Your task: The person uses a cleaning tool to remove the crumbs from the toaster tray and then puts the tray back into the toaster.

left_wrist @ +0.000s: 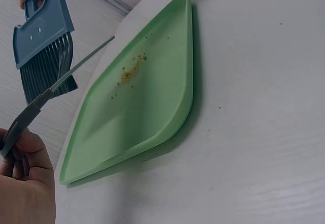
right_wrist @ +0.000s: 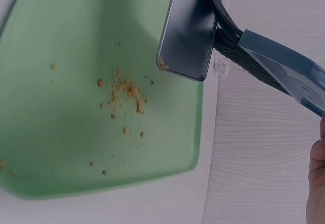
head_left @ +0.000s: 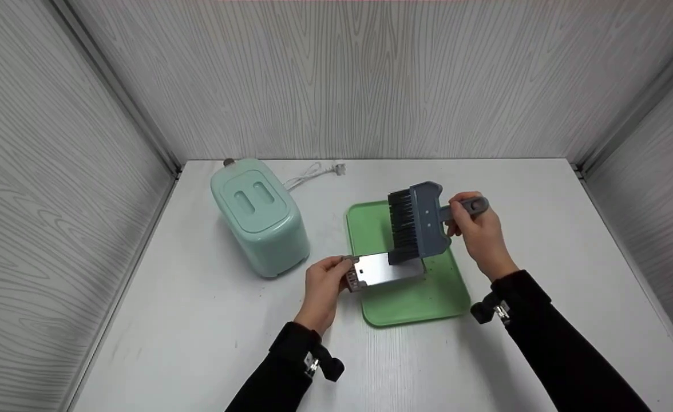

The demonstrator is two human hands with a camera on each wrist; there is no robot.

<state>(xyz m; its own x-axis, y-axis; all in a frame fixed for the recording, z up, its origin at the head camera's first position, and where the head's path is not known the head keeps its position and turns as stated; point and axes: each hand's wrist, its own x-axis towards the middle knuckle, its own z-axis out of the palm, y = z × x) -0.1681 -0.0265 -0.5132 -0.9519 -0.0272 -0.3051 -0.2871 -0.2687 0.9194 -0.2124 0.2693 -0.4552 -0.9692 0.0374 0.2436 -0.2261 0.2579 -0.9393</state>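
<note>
By its near-left end, my left hand [head_left: 324, 286] grips a shiny metal crumb tray [head_left: 377, 270], held above a green plastic tray [head_left: 388, 313]. In my right hand [head_left: 481, 237] is the grey handle of a blue-grey hand brush [head_left: 428, 220]; its dark bristles touch the crumb tray and bend against it in the right wrist view. A few crumbs cling to the corner of the crumb tray [right_wrist: 188, 36]. Below, a scatter of brown crumbs [right_wrist: 127, 89] lies on the green tray, also visible in the left wrist view.
A mint-green toaster [head_left: 265, 229] with a lid stands left of the green tray. Its white cord and plug [head_left: 338, 169] lie behind it near the back wall [head_left: 371, 80]. Wood-grain panels enclose the white table [head_left: 199, 343] on the sides. Tiny specks dot the tabletop.
</note>
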